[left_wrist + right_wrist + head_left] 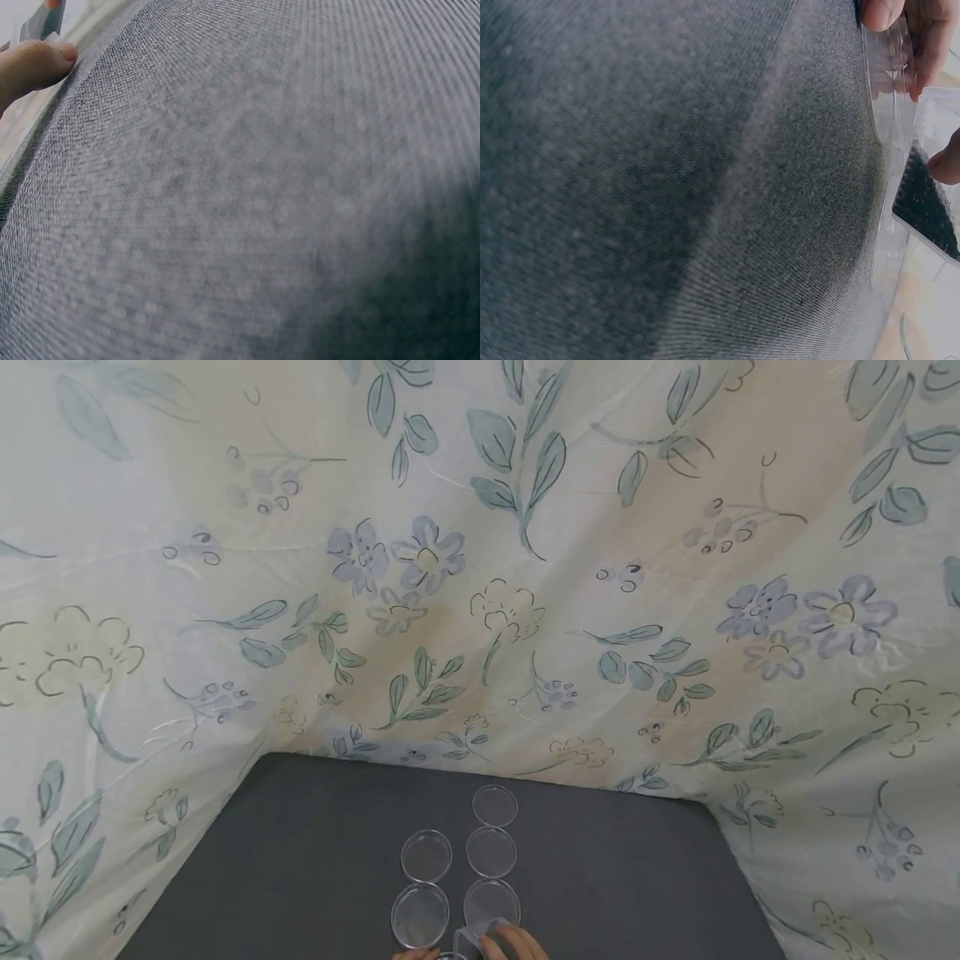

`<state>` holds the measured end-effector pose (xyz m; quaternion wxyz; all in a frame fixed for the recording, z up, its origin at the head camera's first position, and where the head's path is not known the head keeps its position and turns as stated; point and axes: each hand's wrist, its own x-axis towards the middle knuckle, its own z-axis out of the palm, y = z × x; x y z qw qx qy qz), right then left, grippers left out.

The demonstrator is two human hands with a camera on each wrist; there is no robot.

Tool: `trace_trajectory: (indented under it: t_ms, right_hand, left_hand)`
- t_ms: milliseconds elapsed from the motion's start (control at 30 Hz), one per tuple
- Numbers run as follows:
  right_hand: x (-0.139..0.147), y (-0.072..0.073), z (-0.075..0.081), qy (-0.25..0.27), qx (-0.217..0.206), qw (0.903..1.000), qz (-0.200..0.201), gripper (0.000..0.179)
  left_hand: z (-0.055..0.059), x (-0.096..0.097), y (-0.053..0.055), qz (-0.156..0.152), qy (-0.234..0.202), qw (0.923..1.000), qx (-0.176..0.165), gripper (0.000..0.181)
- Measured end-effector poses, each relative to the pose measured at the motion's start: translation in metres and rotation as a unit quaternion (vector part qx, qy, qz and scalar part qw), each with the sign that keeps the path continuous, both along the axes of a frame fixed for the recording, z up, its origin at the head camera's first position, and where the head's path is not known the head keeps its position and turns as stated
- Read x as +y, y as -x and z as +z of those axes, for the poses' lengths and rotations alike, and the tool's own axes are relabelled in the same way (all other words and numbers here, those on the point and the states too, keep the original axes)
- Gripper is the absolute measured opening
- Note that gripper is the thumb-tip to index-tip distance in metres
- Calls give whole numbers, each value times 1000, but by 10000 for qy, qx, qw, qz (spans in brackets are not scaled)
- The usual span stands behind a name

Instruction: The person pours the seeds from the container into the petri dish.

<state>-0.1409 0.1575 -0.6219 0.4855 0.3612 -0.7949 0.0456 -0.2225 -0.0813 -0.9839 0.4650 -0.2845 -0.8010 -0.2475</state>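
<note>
Several clear round petri dishes [420,915] stand in two rows on the dark table. My right hand [517,941] grips a clear plastic box [471,937], held tilted at the near end of the rows. Dark granular material [924,199] lies slanted inside the box in the right wrist view. Another petri dish [887,82] is beside the box, its sides pinched between the thumb and fingers of my left hand [922,26]. From the head only the fingertips of the left hand show, at the bottom edge. The left thumb [37,66] appears in the left wrist view.
The dark table [300,860] ends at a floral-patterned cloth [480,568] that rises behind it and along both sides. The farthest petri dish [495,807] stands near the table's back edge. Grey ribbed fabric [262,187] fills most of the left wrist view.
</note>
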Motion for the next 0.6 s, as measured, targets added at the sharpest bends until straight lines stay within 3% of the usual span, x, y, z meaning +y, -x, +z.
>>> trace_trajectory:
  t_ms: [167, 267, 367, 533, 600]
  right_hand:
    - [-2, -2, 2, 24, -100, 9999, -63, 40]
    - [-3, 0, 3, 84, 19, 10000, 15, 39]
    - [-3, 4, 2, 207, 148, 9995, 176, 36]
    - [0, 12, 2, 339, 347, 9980, 415, 29]
    - [-1, 12, 3, 470, 299, 9980, 314, 28]
  left_hand:
    - [9, 1, -7, 92, -67, 9992, -375, 36]
    - [26, 3, -11, 144, -132, 9991, -375, 36]
    - [62, 6, -21, 204, -217, 9990, -329, 35]
    - [143, 8, -41, 190, -235, 9991, -308, 37]
    - [172, 8, -48, 150, -236, 9991, -321, 42]
